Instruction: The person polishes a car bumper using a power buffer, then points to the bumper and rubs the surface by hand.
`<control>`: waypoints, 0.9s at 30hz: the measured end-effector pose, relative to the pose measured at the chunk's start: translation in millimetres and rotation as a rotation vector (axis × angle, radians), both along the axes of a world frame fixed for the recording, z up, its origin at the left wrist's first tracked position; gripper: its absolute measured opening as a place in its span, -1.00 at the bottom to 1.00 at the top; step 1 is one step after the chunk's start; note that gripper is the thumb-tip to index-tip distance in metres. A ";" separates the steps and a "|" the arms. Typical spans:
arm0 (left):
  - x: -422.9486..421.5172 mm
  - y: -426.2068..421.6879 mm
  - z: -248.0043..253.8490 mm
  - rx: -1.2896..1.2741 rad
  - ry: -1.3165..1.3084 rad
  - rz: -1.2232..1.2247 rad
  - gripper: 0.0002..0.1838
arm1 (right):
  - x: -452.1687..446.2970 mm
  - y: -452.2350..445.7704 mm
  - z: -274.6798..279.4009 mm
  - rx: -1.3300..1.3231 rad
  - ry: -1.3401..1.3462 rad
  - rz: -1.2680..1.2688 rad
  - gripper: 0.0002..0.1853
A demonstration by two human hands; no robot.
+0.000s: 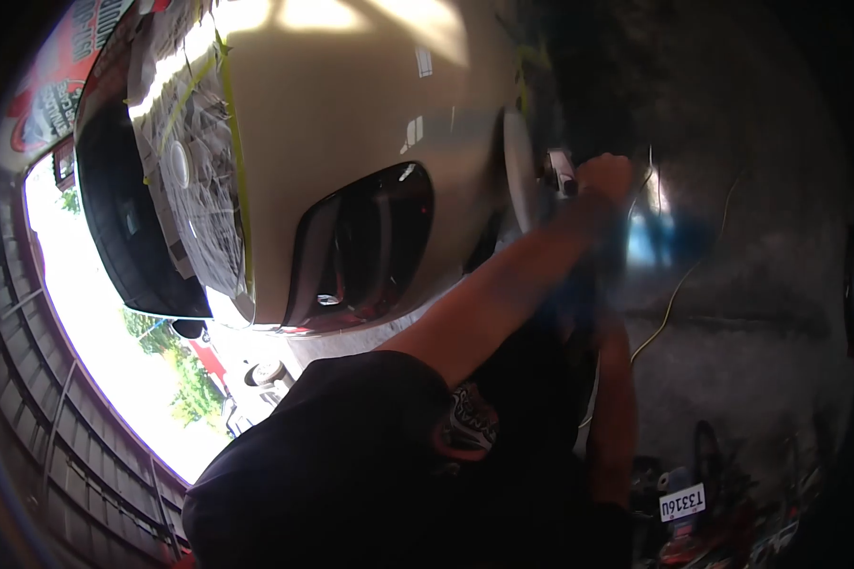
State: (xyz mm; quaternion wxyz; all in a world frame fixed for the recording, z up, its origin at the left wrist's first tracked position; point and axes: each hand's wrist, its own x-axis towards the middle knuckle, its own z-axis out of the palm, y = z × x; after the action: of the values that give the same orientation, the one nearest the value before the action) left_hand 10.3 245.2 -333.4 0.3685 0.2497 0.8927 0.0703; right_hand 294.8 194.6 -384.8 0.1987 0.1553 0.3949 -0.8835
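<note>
My left hand [605, 176] is closed at the end of my outstretched arm, beside the car's edge. A small pale object with a dark end [563, 173] shows right at its fingers; its kind is unclear. My right forearm [614, 403] rises from below, and its hand is hidden behind my left arm and dark blur. A blurred blue patch [669, 242] lies right of my arms. The beige car body [351, 104] has a dark lamp [361, 248] close to my left arm. Greenish-yellow tape [235, 161] borders clear plastic film [194, 204] over the glass.
A yellow cord or hose [671, 302] runs across the grey floor [759, 351]. A plate reading T3316U [683, 503] sits amid dark clutter at lower right. Ribbed metal wall [62, 427] and a bright doorway [95, 332] are at left.
</note>
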 end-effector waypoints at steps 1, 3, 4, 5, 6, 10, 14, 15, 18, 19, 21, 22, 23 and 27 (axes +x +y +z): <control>-12.5 11.1 -0.4 -0.019 -0.005 -0.001 -0.82 | -10.1 7.5 6.4 0.000 -0.003 -0.005 -0.72; -37.0 29.7 0.3 -0.037 -0.013 -0.003 -0.83 | -84.1 47.8 86.5 -0.244 -0.822 -0.071 -0.71; -49.9 38.3 1.5 -0.053 -0.011 0.002 -0.82 | -96.0 55.8 84.9 -0.242 -0.823 -0.075 -0.71; -63.6 47.2 4.3 -0.068 -0.007 0.006 -0.81 | -106.8 64.9 81.8 -0.214 -0.784 -0.051 -0.72; -77.2 56.3 9.7 -0.065 -0.007 0.006 -0.81 | -115.6 74.6 77.7 -0.188 -0.745 -0.025 -0.73; -127.3 82.7 22.3 -0.115 -0.007 -0.036 -0.75 | -154.4 101.3 56.5 -0.106 -0.626 0.053 -0.74; -160.9 91.1 37.7 -0.075 0.007 -0.036 -0.74 | -189.9 114.1 47.9 -0.266 -0.630 0.045 -0.75; -164.8 90.8 40.1 -0.050 0.017 -0.032 -0.74 | -196.1 114.7 51.1 -0.280 -0.625 0.053 -0.75; -165.6 86.3 52.5 -0.005 0.026 -0.015 -0.73 | -201.2 116.5 71.0 -0.297 -0.573 0.035 -0.75; -160.4 84.3 58.2 0.016 0.025 -0.014 -0.73 | -196.6 116.3 79.7 -0.285 -0.570 0.034 -0.75; -140.1 70.9 64.9 0.074 0.023 0.010 -0.73 | -175.8 109.5 97.5 -0.287 -0.718 0.022 -0.75; -130.8 62.8 68.8 0.117 0.021 0.031 -0.73 | -165.8 108.5 103.0 -0.274 -0.714 0.019 -0.75; -119.5 54.4 70.9 0.127 0.022 0.034 -0.73 | -152.5 108.4 107.4 -0.286 -0.672 0.076 -0.75; -104.0 43.1 77.0 0.176 -0.074 0.147 -0.73 | -123.7 105.0 116.4 -0.390 -0.687 0.108 -0.78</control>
State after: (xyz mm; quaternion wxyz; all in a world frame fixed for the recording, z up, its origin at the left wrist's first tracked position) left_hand -93.6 288.3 -256.4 0.3715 0.2123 0.8848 0.1846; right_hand 171.1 299.7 -268.4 0.3909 0.3802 0.1377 -0.8268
